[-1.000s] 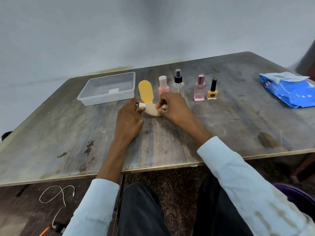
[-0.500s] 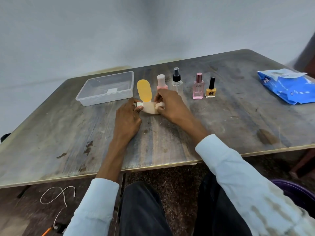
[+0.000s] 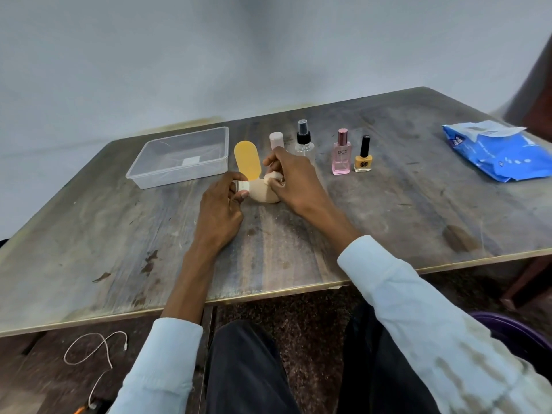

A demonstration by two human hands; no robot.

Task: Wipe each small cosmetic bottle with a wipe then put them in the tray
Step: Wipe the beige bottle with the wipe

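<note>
A beige bottle (image 3: 260,193) lies on its side on the table. My left hand (image 3: 221,210) pinches its white cap end. My right hand (image 3: 294,182) grips a crumpled wipe (image 3: 274,178) and presses it on the bottle's other end. Just behind them a yellow oval bottle (image 3: 247,159) stands upright. A pink-capped bottle (image 3: 276,140), a clear spray bottle (image 3: 304,142), a pink perfume bottle (image 3: 341,156) and a yellow nail polish (image 3: 363,159) stand in a row to the right. The clear plastic tray (image 3: 143,174) sits at the back left with no bottles in it.
A blue pack of wipes (image 3: 501,155) lies at the table's far right. The table's near edge (image 3: 268,292) runs in front of my lap. A white cable (image 3: 89,351) lies on the floor at the lower left.
My right hand has slid the wipe slightly along the beige bottle. My left hand keeps its hold on the cap end.
</note>
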